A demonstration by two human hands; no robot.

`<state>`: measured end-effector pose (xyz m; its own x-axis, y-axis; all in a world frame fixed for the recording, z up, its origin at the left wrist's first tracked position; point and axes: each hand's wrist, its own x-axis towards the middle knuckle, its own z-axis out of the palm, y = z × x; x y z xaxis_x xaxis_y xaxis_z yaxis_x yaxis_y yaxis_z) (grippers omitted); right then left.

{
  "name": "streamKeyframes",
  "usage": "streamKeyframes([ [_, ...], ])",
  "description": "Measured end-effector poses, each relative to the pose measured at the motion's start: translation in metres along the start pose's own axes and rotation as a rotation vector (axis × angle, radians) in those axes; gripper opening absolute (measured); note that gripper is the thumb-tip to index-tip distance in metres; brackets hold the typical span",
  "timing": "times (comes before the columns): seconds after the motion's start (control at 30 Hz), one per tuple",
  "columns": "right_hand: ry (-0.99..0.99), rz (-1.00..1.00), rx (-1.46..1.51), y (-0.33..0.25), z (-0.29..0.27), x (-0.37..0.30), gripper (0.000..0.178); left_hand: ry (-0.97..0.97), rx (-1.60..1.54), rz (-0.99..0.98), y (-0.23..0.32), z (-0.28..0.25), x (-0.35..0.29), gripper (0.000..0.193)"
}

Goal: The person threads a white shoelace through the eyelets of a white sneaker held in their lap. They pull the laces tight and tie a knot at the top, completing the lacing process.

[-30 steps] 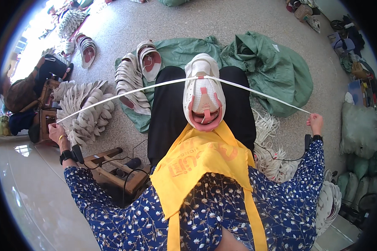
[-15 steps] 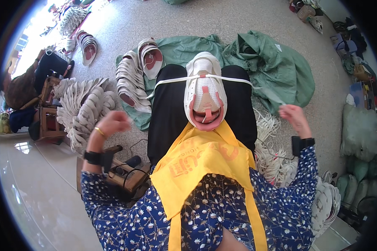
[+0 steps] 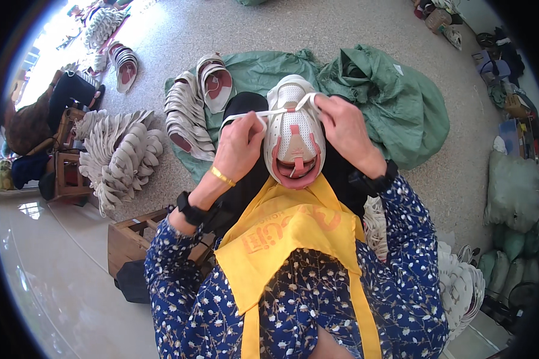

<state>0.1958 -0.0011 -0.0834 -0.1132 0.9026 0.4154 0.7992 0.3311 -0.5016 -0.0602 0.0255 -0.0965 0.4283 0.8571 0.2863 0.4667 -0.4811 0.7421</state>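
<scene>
A white mesh sneaker upper [image 3: 289, 128] with pink trim round its opening lies on my lap, toe pointing away from me. A flat white shoelace [image 3: 275, 112] runs across it through a small pink loop near the toe end. On the left side, my left hand [image 3: 238, 146] is closed around one end of the lace. Just right of the upper, my right hand [image 3: 348, 131] pinches the other end, which bends up in a small arc. Both hands are close beside the upper. The yellow apron [image 3: 293, 224] covers my lap below it.
Stacked shoe uppers [image 3: 185, 116] rest on a green sack [image 3: 260, 69] beyond my left knee. A bulkier green sack [image 3: 395, 107] sits beyond the right one. More uppers [image 3: 123, 155] are heaped at left. Near my left elbow stands a wooden stool [image 3: 129, 242].
Both hands have come inward from far out at the sides to the upper. The lace, earlier pulled out wide and straight, is now held short near the loop.
</scene>
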Motion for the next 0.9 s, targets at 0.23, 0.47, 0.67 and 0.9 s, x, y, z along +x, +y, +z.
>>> streamKeyframes([
  [0.23, 0.013, 0.392, 0.824, 0.018, 0.019, 0.010, 0.030, 0.074, -0.077, -0.060, -0.011, 0.018, 0.025, 0.011],
  [0.47, -0.037, 0.424, 0.807, 0.015, 0.021, 0.010, 0.027, 0.129, -0.223, -0.113, -0.012, 0.014, 0.029, 0.011],
  [0.67, -0.021, 0.376, 0.759, 0.017, 0.025, 0.010, 0.024, 0.062, -0.339, -0.191, -0.013, 0.015, 0.029, 0.009],
  [0.9, -0.065, 0.117, 0.322, -0.001, 0.011, 0.026, 0.013, 0.147, -0.485, -0.233, -0.025, 0.033, 0.026, 0.011],
])
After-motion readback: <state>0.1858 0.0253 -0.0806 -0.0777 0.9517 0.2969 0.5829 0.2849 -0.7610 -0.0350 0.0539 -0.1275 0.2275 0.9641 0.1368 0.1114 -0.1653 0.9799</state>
